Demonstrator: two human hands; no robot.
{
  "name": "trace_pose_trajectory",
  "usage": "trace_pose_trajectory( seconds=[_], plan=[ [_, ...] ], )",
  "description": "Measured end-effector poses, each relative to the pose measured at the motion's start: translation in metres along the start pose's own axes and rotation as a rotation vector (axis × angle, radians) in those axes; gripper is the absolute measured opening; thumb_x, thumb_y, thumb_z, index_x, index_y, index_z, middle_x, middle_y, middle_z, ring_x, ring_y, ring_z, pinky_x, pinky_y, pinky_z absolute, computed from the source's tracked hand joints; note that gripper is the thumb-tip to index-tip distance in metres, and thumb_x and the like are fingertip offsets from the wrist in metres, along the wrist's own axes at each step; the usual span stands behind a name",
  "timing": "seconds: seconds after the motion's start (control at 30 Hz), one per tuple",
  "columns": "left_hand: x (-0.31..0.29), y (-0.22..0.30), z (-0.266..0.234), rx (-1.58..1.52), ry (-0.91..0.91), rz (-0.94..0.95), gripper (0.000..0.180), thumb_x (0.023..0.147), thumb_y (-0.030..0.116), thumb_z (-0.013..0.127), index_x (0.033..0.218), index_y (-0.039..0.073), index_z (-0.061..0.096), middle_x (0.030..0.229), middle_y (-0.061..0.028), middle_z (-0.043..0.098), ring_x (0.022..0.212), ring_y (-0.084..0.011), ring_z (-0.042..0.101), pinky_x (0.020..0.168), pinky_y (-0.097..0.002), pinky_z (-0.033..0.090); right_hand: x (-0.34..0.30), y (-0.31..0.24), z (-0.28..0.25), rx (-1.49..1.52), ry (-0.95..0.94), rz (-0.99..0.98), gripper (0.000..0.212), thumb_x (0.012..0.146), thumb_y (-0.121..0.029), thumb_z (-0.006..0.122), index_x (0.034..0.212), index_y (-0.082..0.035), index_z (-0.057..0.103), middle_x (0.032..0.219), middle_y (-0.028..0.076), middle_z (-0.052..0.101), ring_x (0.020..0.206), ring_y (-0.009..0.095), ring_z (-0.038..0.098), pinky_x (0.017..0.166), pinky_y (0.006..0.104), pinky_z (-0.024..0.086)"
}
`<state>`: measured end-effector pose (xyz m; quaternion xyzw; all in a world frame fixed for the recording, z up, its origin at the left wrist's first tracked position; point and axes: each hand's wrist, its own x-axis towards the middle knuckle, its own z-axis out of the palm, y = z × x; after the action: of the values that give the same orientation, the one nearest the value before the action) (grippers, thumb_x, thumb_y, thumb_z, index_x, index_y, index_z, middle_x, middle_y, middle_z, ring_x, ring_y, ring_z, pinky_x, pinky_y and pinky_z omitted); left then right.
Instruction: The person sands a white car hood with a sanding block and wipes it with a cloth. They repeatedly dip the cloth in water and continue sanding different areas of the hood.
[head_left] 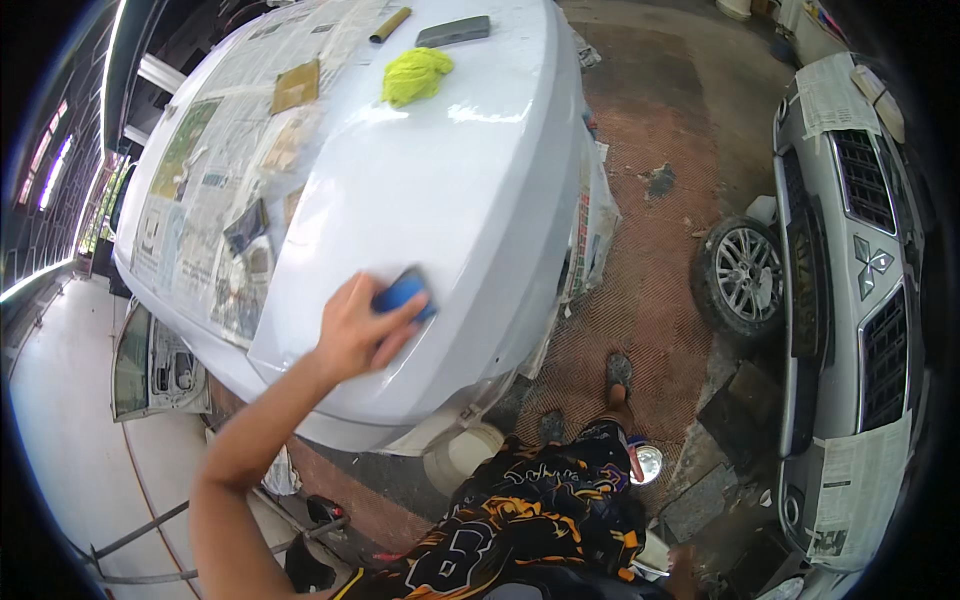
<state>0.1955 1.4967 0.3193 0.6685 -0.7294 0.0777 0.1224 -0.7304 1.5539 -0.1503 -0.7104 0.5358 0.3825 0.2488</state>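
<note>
My left hand (365,325) is closed around a blue sanding block (402,293), pressed to the glossy white car panel (400,200). Motion blurs the block slightly. Low on the right, what seems to be my right hand (683,572) hangs beside my shorts; its fingers cannot be made out. Farther up the panel lie a crumpled yellow-green cloth (417,77), a long grey block (454,32) and a short tan roll (390,25). Newspaper sheets (190,200) cover the area left of the panel. On them rest a brown sheet (295,87) and a dark folded sheet (246,228).
A second car's silver front (860,280), partly papered, stands at the right, with a loose wheel (740,275) leaning by it. A pale bucket (462,458) sits under the white panel. A detached door (155,365) stands at left. A round shiny thing (648,464) is near my leg.
</note>
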Motion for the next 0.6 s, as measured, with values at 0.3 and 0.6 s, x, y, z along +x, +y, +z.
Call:
trace_pose_trajectory(
  seconds=[0.3,0.6],
  plan=[
    [0.355,-0.123,0.097,0.252,0.186,-0.334,0.033,0.099,0.045,0.064,0.127,0.032,0.074,0.112,-0.0163,0.062,0.109,-0.0351,0.067,0.088,-0.0496,0.058,0.160,-0.125,-0.221,0.785,0.561,0.137,0.031,0.098,-0.022,0.061,0.110,0.004,0.072,0.110,0.024,0.073,0.106,0.040,0.070,0.088,0.0507,0.053],
    [0.131,-0.021,0.028,0.140,0.087,-0.061,0.043,0.090,0.023,0.078,0.133,0.029,0.074,0.088,-0.0135,0.053,0.078,-0.0315,0.059,0.066,-0.0420,0.049,0.204,-0.212,-0.436,0.723,0.692,-0.174,0.030,0.103,-0.021,0.058,0.120,-0.001,0.072,0.114,0.022,0.075,0.108,0.039,0.072,0.092,0.0448,0.054]
  ],
)
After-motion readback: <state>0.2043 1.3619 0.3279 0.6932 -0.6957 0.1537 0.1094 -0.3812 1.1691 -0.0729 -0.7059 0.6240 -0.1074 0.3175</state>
